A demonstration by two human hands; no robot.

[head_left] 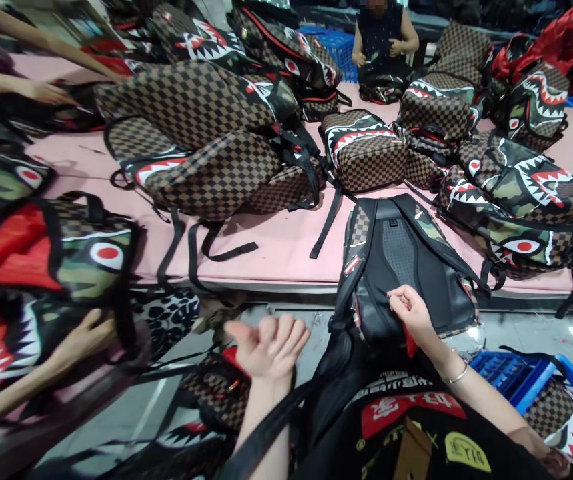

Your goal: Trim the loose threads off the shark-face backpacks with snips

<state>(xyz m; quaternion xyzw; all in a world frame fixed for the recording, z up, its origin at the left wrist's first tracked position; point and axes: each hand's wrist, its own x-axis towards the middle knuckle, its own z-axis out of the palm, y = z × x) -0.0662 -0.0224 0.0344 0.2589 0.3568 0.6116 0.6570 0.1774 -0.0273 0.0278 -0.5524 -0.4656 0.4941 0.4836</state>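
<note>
A backpack (421,267) with brown check sides stands tilted at the table's front edge, its black padded back panel and shoulder straps towards me. My right hand (413,315) is closed in a pinch in front of its lower back panel. Some red shows between the fingers and below the palm, too little to name. My left hand (271,343) is raised to the left of the backpack, palm up, thumb out to the side and fingers bent, with nothing visible in it. A black strap (286,420) crosses in front of my left forearm.
Several check and shark-face backpacks (206,167) lie on the pink table (286,257). A co-worker's hand (86,340) holds a red-lined backpack (96,257) at left. Other people work at far left and across the table. A blue crate (516,380) stands at lower right.
</note>
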